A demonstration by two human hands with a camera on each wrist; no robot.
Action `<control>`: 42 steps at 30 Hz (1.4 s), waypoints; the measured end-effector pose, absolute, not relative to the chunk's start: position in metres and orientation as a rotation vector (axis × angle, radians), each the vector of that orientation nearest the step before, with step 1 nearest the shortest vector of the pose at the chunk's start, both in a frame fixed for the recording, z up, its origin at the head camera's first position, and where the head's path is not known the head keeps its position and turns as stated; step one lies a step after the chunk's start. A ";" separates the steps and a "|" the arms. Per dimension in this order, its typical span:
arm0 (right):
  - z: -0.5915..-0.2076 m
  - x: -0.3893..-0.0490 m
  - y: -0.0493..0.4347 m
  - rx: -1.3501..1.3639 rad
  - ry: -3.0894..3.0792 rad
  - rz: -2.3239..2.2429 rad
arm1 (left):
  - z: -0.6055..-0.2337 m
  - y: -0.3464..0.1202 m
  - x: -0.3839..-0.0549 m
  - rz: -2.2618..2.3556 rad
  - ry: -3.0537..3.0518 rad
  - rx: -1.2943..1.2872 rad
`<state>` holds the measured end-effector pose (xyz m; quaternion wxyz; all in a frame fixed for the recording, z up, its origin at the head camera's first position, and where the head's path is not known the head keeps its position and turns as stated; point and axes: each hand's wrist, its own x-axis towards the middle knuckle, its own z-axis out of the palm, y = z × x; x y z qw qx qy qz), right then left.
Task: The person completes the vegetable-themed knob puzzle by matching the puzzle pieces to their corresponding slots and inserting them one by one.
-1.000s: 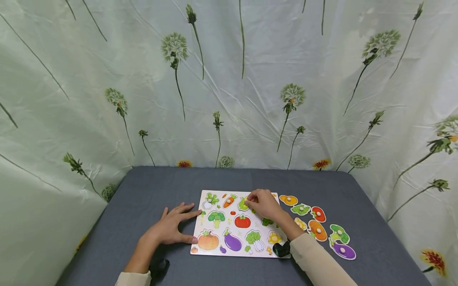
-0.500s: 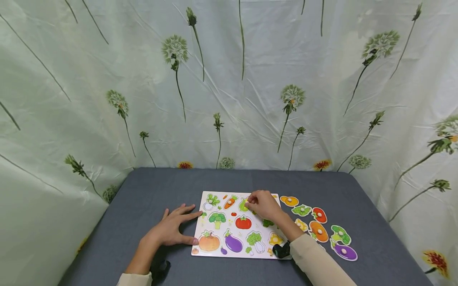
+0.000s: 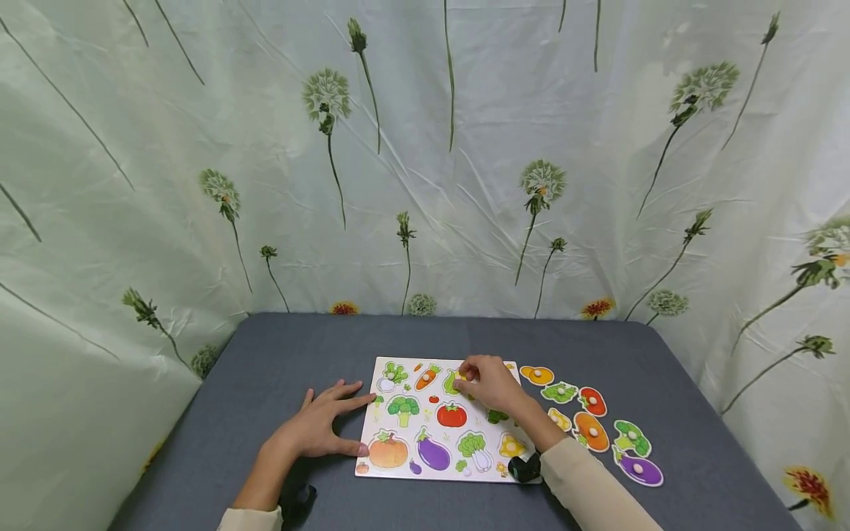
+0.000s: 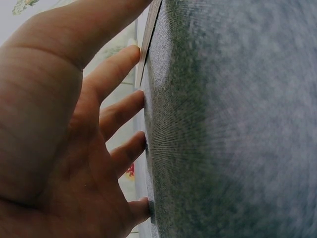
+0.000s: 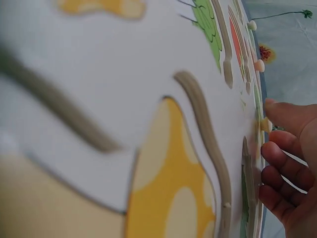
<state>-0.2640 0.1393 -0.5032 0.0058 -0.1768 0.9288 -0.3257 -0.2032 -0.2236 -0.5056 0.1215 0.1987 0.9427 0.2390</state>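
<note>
Head view, surface: a grey table (image 3: 279, 369) stood before a pale curtain (image 3: 199, 147) printed with dandelions.
Head view, puzzle board: a white board (image 3: 438, 424) printed with vegetables lay near the middle of the table, towards its near edge.
Head view, left hand: the left hand (image 3: 319, 428) lay flat on the table at the board's left edge, fingers spread and relaxed, thumb tip and fingertips touching that edge; it grasped nothing.
Head view, right hand: the right hand (image 3: 490, 383) rested over the board's far right part, fingers curled, pinching the small peg of a green piece (image 3: 452, 381) that sat on the board near its far edge.
Head view, loose pieces: seven cut-out pieces (image 3: 591, 428) lay on the table just beside the board's right edge, among them an orange one (image 3: 536, 375) nearest the far edge and a purple aubergine (image 3: 638, 469) nearest the near edge.
Left wrist view, left hand: the palm and four fingers (image 4: 116, 111) pressed against the grey cloth (image 4: 233, 129), the fingertips at the board's edge (image 4: 150, 34).
Right wrist view, right hand: the curled fingers (image 5: 285, 153) closed on a pale peg (image 5: 267, 125) standing up from the board (image 5: 124, 74); a yellow mushroom print (image 5: 168, 193) filled the foreground, blurred.
</note>
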 end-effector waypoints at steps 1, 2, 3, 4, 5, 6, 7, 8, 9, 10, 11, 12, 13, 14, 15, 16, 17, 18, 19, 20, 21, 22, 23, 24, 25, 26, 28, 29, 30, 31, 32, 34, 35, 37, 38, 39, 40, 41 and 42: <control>-0.502 -0.263 0.140 -0.551 2.902 -1.023 | -0.506 -0.224 -0.203 0.700 2.753 0.582; -0.501 -0.262 0.141 -0.545 2.901 -1.022 | -0.507 -0.224 -0.203 0.699 2.753 0.583; -0.500 -0.261 0.142 -0.545 2.902 -1.029 | -0.508 -0.223 -0.204 0.698 2.755 0.586; -0.500 -0.260 0.143 -0.550 2.906 -1.036 | -0.508 -0.223 -0.204 0.695 2.754 0.584; -0.499 -0.259 0.145 -0.553 2.912 -1.038 | -0.509 -0.223 -0.204 0.697 2.755 0.585; -0.498 -0.259 0.147 -0.558 2.923 -1.038 | -0.509 -0.223 -0.204 0.694 2.756 0.586; -0.497 -0.258 0.149 -0.557 2.932 -1.039 | -0.509 -0.223 -0.204 0.698 2.759 0.587; -0.496 -0.258 0.152 -0.559 2.943 -1.037 | -0.510 -0.222 -0.204 0.697 2.758 0.585; -0.495 -0.257 0.154 -0.556 2.949 -1.038 | -0.509 -0.222 -0.203 0.700 2.757 0.583; -0.493 -0.256 0.157 -0.546 2.957 -1.033 | -0.509 -0.222 -0.203 0.701 2.756 0.579; -0.492 -0.256 0.160 -0.532 2.963 -1.026 | -0.509 -0.222 -0.203 0.703 2.756 0.579; -0.491 -0.255 0.162 -0.516 2.968 -1.023 | -0.509 -0.222 -0.203 0.702 2.757 0.577; -0.489 -0.255 0.165 -0.502 2.971 -1.023 | -0.508 -0.222 -0.203 0.702 2.759 0.576; -0.488 -0.254 0.168 -0.492 2.977 -1.018 | -0.508 -0.222 -0.203 0.700 2.758 0.573; -0.487 -0.253 0.171 -0.486 2.983 -1.016 | -0.508 -0.222 -0.203 0.701 2.760 0.572; -0.486 -0.253 0.175 -0.490 2.994 -1.012 | -0.508 -0.222 -0.203 0.698 2.763 0.571; -0.485 -0.252 0.178 -0.487 3.004 -1.009 | -0.507 -0.222 -0.203 0.698 2.766 0.574; -0.483 -0.252 0.181 -0.482 3.015 -1.006 | -0.507 -0.222 -0.203 0.697 2.766 0.574; -0.482 -0.251 0.185 -0.477 3.027 -1.000 | -0.507 -0.222 -0.203 0.697 2.767 0.575; -0.480 -0.251 0.188 -0.469 3.036 -0.994 | -0.506 -0.222 -0.203 0.699 2.766 0.578; -0.479 -0.250 0.192 -0.463 3.046 -0.989 | -0.506 -0.222 -0.203 0.699 2.766 0.579; -0.477 -0.250 0.196 -0.451 3.055 -0.986 | -0.506 -0.222 -0.202 0.699 2.765 0.580; -0.476 -0.250 0.200 -0.438 3.063 -0.981 | -0.505 -0.222 -0.202 0.699 2.764 0.583; -0.474 -0.249 0.205 -0.433 3.072 -0.977 | -0.505 -0.222 -0.202 0.696 2.762 0.580; -0.473 -0.249 0.209 -0.428 3.078 -0.977 | -0.504 -0.222 -0.202 0.695 2.760 0.580; -0.472 -0.249 0.214 -0.427 3.084 -0.979 | -0.503 -0.222 -0.202 0.694 2.759 0.579; -0.470 -0.248 0.223 -0.430 3.091 -0.981 | -0.503 -0.222 -0.202 0.687 2.758 0.578; -0.469 -0.248 0.227 -0.432 3.093 -0.979 | -0.503 -0.222 -0.202 0.683 2.758 0.579; -0.468 -0.247 0.231 -0.428 3.094 -0.978 | -0.503 -0.222 -0.202 0.681 2.757 0.577; -0.468 -0.247 0.235 -0.429 3.096 -0.972 | -0.504 -0.222 -0.202 0.680 2.758 0.576; -0.467 -0.246 0.238 -0.427 3.101 -0.963 | -0.504 -0.222 -0.202 0.678 2.758 0.575; -0.467 -0.246 0.245 -0.417 3.109 -0.941 | -0.504 -0.222 -0.202 0.679 2.760 0.576; -0.467 -0.245 0.249 -0.411 3.115 -0.931 | -0.504 -0.223 -0.203 0.682 2.759 0.574; -0.468 -0.245 0.256 -0.401 3.129 -0.905 | -0.505 -0.223 -0.203 0.683 2.760 0.570; -0.469 -0.245 0.259 -0.392 3.135 -0.897 | -0.505 -0.223 -0.204 0.686 2.759 0.571; -0.470 -0.245 0.262 -0.387 3.140 -0.889 | -0.505 -0.223 -0.204 0.687 2.759 0.571; -0.470 -0.245 0.264 -0.381 3.147 -0.883 | -0.505 -0.223 -0.204 0.688 2.758 0.570; -0.471 -0.245 0.266 -0.375 3.154 -0.881 | -0.506 -0.223 -0.204 0.689 2.758 0.568; -0.472 -0.245 0.268 -0.371 3.158 -0.883 | -0.506 -0.223 -0.204 0.688 2.759 0.568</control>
